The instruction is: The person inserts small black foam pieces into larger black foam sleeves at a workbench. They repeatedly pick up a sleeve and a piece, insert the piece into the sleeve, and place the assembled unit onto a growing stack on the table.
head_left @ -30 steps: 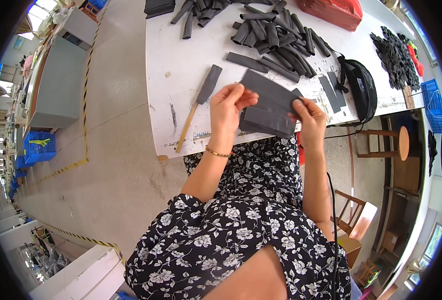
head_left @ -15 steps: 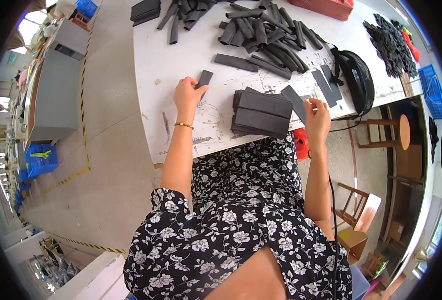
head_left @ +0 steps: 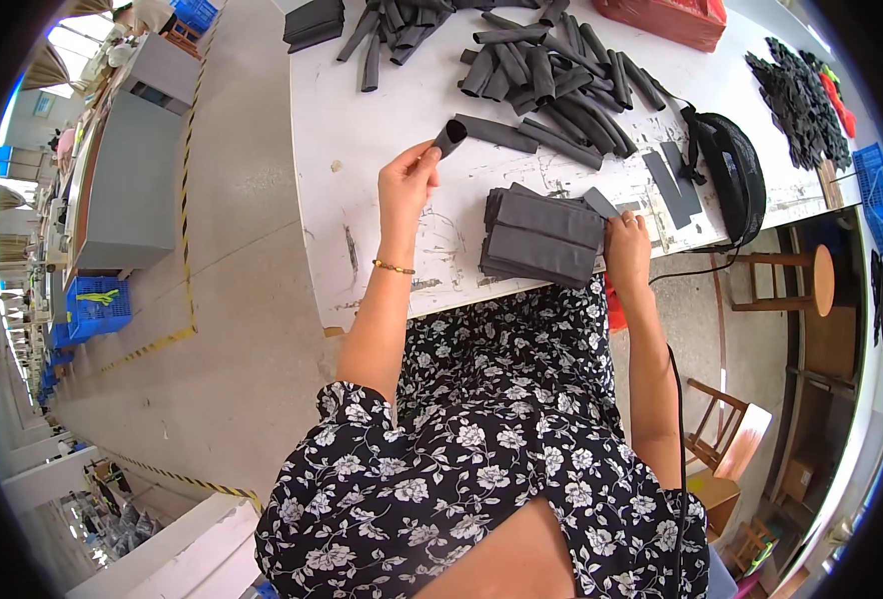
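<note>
So, left hand (head_left: 408,192) has a black tube (head_left: 450,139) pinched between thumb and fingers near its close end. Tube sits off the fingertips, away from the body and angled right; long axis runs the same way, round open mouth at the far end. Left hand is clearly the nearer one to it.

Right hand (head_left: 628,248) is across at the front edge of the table (head_left: 357,225), just beside the right side of the dark stack (head_left: 541,240). Fingers are bent over by a grey strip (head_left: 599,203); can't tell if they grip it or just rest there. Stack lies between the hands, nearer the right, long axis roughly left-right.

Materials: tube looks like soft matte fabric, thin-walled, holding its round shape. Stack pieces are flat, rectangular, slightly uneven at the edges. Beyond: heap of loose tubes (head_left: 543,75), some round, some flattened. Tabletop white, scuffed, paint chipped.
</note>
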A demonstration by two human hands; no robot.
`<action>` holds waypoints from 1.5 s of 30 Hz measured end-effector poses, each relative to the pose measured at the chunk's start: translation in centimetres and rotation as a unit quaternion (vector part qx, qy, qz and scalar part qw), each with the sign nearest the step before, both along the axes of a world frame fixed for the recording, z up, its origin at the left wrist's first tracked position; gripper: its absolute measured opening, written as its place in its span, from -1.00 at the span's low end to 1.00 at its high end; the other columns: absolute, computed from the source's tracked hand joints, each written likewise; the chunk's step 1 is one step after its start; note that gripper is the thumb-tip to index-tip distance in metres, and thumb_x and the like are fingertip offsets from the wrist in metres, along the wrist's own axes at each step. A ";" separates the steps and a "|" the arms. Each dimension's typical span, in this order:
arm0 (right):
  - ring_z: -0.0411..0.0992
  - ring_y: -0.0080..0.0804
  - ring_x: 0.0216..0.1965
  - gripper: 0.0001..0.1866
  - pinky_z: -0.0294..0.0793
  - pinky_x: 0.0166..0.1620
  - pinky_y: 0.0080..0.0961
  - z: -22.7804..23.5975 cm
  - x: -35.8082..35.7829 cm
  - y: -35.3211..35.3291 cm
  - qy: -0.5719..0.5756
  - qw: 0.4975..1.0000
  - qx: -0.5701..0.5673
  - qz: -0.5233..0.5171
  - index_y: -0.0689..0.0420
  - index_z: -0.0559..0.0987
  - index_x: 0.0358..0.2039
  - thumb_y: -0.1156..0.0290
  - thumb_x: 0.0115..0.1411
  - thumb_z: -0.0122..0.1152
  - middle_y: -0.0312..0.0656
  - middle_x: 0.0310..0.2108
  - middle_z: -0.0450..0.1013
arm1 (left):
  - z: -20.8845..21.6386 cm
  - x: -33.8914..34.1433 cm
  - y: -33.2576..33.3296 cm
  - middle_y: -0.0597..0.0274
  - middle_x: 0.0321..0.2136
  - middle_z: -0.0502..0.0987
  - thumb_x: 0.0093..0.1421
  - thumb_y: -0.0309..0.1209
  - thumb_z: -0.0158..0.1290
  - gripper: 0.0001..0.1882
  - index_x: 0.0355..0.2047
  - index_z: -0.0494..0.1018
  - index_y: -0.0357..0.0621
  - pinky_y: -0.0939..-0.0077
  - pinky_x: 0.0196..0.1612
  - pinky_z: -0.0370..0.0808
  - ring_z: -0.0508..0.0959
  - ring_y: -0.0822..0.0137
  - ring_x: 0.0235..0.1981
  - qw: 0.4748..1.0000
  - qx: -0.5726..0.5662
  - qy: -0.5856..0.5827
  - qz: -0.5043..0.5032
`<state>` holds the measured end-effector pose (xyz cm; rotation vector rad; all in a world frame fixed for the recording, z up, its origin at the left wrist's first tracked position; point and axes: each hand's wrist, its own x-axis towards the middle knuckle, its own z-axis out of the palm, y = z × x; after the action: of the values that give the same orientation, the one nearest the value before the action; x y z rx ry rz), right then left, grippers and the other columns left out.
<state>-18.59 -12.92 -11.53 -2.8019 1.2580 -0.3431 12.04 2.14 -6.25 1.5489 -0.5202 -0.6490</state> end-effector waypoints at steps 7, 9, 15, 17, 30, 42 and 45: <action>0.48 0.03 -0.17 -0.79 0.47 -0.12 -0.31 3.7 -1.8 -1.1 -0.247 0.968 0.023 -0.039 0.25 0.56 -0.20 0.68 0.18 0.01 0.06 -0.15 0.49 | -0.9 -2.2 -0.1 0.08 -0.40 0.59 0.30 -0.25 0.09 -0.65 -0.18 0.50 -0.39 0.50 -0.35 0.59 0.66 0.12 -0.35 0.934 -0.155 0.321 0.014; 0.49 -0.09 -0.20 -0.68 0.46 -0.11 -0.33 7.6 -0.2 -0.1 -0.357 0.933 -0.053 -0.018 0.21 0.46 0.00 0.67 0.23 -0.02 0.04 -0.17 0.49 | -1.7 -2.7 -0.2 0.05 -0.34 0.58 0.26 -0.38 0.12 -0.73 -0.18 0.45 -0.40 0.40 -0.24 0.64 0.65 0.10 -0.28 0.929 -0.170 0.328 -0.012; 0.40 -0.26 -0.20 -0.62 0.39 -0.11 -0.35 11.5 3.2 5.2 -0.341 0.911 0.229 0.038 0.20 0.34 -0.07 0.45 0.17 0.29 -0.07 -0.22 0.39 | -1.7 -3.8 -0.8 -0.08 -0.19 0.56 0.23 -0.52 0.12 -0.69 -0.08 0.39 -0.48 0.29 -0.06 0.65 0.61 0.11 -0.12 0.857 -0.202 0.474 -0.011; 0.38 -0.09 -0.19 -0.57 0.39 -0.14 -0.30 10.8 4.1 6.7 -0.317 0.925 0.182 0.109 0.21 0.36 -0.13 0.39 0.08 0.39 -0.04 -0.22 0.39 | -1.3 -4.1 -0.8 -0.10 -0.16 0.55 0.24 -0.51 0.11 -0.69 -0.08 0.39 -0.48 0.29 -0.05 0.66 0.61 0.10 -0.11 0.851 -0.208 0.482 -0.024; 0.41 -0.24 -0.23 -0.70 0.33 -0.16 -0.31 13.2 6.2 8.3 -0.283 0.940 0.058 0.182 0.12 0.64 -0.18 0.46 0.00 0.36 -0.27 -0.32 0.49 | 2.1 -5.9 -0.7 -0.10 -0.15 0.55 0.24 -0.47 0.12 -0.70 -0.10 0.38 -0.46 0.26 -0.12 0.68 0.62 0.04 -0.15 0.875 -0.197 0.440 -0.037; 0.40 -0.29 -0.26 -0.72 0.32 -0.17 -0.31 14.1 6.6 7.7 -0.227 0.954 -0.069 0.181 0.11 0.64 -0.21 0.45 0.00 0.34 -0.31 -0.35 0.47 | 3.9 -7.4 -0.2 -0.06 -0.17 0.59 0.24 -0.50 0.09 -0.73 -0.09 0.33 -0.30 0.36 -0.24 0.70 0.65 0.17 -0.23 0.879 -0.195 0.434 -0.040; 0.38 -0.29 -0.24 -0.66 0.32 -0.16 -0.30 14.1 6.8 7.8 -0.220 0.953 -0.096 0.187 0.12 0.62 -0.16 0.45 -0.02 0.35 -0.31 -0.31 0.45 | 4.6 -8.2 -0.1 -0.08 -0.16 0.58 0.24 -0.54 0.08 -0.68 -0.04 0.27 -0.31 0.37 -0.25 0.70 0.65 0.18 -0.24 0.893 -0.213 0.395 -0.034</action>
<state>-11.81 -5.11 2.53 -2.7986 0.6160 -1.0359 3.87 2.08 -1.62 0.7532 -0.0758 -1.0642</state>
